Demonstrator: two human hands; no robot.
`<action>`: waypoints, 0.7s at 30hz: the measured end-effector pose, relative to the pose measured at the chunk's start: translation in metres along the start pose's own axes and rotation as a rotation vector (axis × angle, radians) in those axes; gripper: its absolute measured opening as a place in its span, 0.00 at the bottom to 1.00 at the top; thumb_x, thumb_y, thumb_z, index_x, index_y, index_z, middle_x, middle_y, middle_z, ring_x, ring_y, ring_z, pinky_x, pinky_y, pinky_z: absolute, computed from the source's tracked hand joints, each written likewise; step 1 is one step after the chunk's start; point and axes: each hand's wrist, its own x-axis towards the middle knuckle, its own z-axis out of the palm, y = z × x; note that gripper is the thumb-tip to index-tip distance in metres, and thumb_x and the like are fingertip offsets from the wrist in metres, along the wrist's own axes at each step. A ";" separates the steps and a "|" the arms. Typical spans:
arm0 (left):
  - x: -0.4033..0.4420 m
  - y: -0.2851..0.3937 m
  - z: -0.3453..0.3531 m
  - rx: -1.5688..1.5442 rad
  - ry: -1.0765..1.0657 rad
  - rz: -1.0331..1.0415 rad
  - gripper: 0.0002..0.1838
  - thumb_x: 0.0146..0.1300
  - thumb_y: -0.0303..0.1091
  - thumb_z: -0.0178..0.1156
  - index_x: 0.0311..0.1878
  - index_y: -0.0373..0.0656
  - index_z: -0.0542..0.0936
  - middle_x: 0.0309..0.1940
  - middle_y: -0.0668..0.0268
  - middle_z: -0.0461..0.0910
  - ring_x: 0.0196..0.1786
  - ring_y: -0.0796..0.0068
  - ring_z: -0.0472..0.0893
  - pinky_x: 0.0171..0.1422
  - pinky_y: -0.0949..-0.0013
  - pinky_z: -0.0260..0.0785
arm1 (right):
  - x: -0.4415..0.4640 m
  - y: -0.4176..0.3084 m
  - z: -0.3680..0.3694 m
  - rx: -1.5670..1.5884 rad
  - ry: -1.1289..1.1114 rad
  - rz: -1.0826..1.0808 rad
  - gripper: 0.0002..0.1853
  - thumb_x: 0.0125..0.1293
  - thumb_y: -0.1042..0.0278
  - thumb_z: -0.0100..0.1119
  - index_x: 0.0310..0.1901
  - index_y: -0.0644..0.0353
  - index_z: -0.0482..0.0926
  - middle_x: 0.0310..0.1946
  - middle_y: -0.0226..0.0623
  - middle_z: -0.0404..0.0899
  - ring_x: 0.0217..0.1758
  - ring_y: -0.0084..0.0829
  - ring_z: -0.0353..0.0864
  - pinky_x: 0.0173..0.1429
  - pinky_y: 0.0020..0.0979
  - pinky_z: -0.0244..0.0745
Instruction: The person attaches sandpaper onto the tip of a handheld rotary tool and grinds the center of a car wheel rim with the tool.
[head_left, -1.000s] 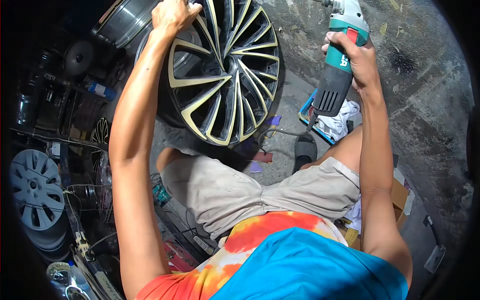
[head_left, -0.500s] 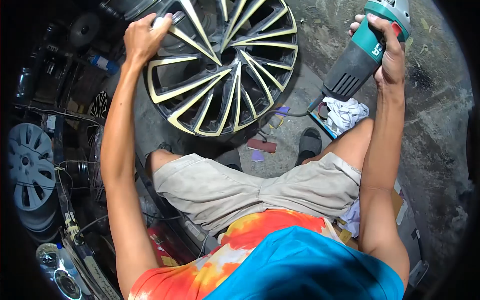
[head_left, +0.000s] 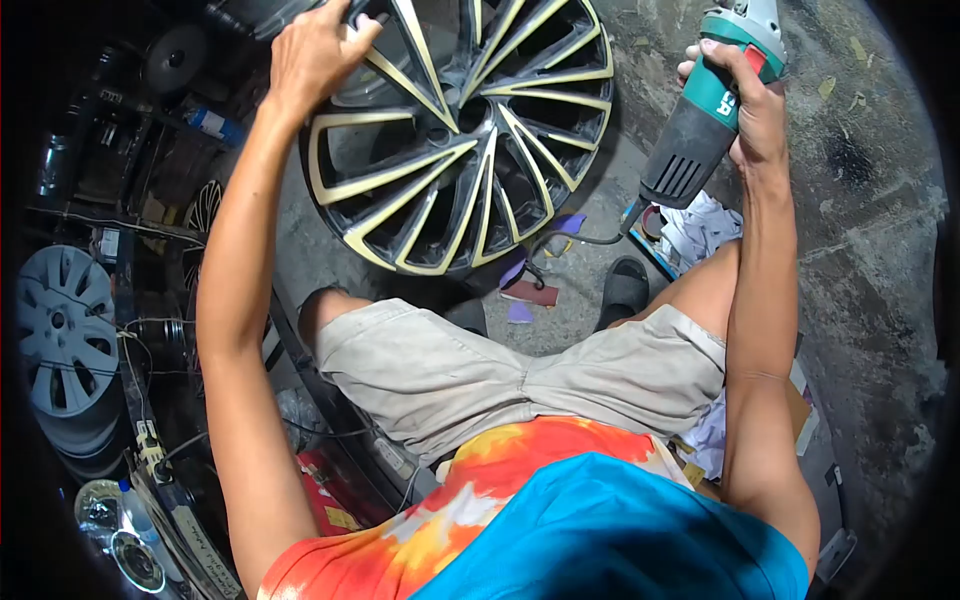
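Observation:
A black alloy wheel [head_left: 440, 190] with pale yellowish spoke faces stands in front of my knees, its top cut off by the frame. My left hand [head_left: 322, 55] is closed at its upper left edge, thumb toward the spokes; the fingertips are partly hidden. My right hand [head_left: 752, 100] grips a green and grey angle grinder [head_left: 690, 135], held up to the right of the wheel. A red switch shows beside my thumb. The grinder's front end leaves the top of the view, so its disc is hidden. Its cord runs down toward the wheel.
Crumpled white paper [head_left: 700, 228] lies by my right knee. A reddish-brown strip [head_left: 530, 292] and purple scraps [head_left: 520, 313] are on the floor between my feet. To the left are a silver wheel cover [head_left: 60, 320], cables and a blue can [head_left: 215, 127].
The wheel has shifted slightly right, with my left hand moving right and up along with it. My right hand has brought the grinder a little left. Another purple scrap now shows below the wheel.

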 end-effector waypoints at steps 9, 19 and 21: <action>0.063 0.039 -0.001 0.019 -0.065 0.105 0.30 0.69 0.63 0.58 0.37 0.39 0.79 0.34 0.48 0.86 0.42 0.42 0.86 0.46 0.45 0.77 | -0.023 -0.031 -0.001 0.097 0.073 -0.122 0.18 0.64 0.63 0.69 0.47 0.69 0.81 0.38 0.43 0.86 0.37 0.32 0.89 0.46 0.35 0.87; 0.123 0.088 0.045 0.080 -0.004 0.309 0.31 0.67 0.64 0.62 0.38 0.39 0.85 0.32 0.50 0.87 0.39 0.48 0.89 0.45 0.53 0.81 | -0.024 -0.033 -0.028 0.058 0.148 -0.126 0.19 0.63 0.62 0.70 0.47 0.71 0.83 0.37 0.44 0.87 0.36 0.33 0.89 0.45 0.34 0.87; 0.113 0.099 0.032 0.104 0.003 0.333 0.30 0.66 0.64 0.63 0.38 0.39 0.85 0.32 0.50 0.87 0.40 0.48 0.89 0.45 0.53 0.81 | -0.022 -0.037 -0.026 0.065 0.131 -0.131 0.19 0.63 0.62 0.70 0.47 0.71 0.83 0.38 0.44 0.87 0.36 0.33 0.89 0.46 0.35 0.87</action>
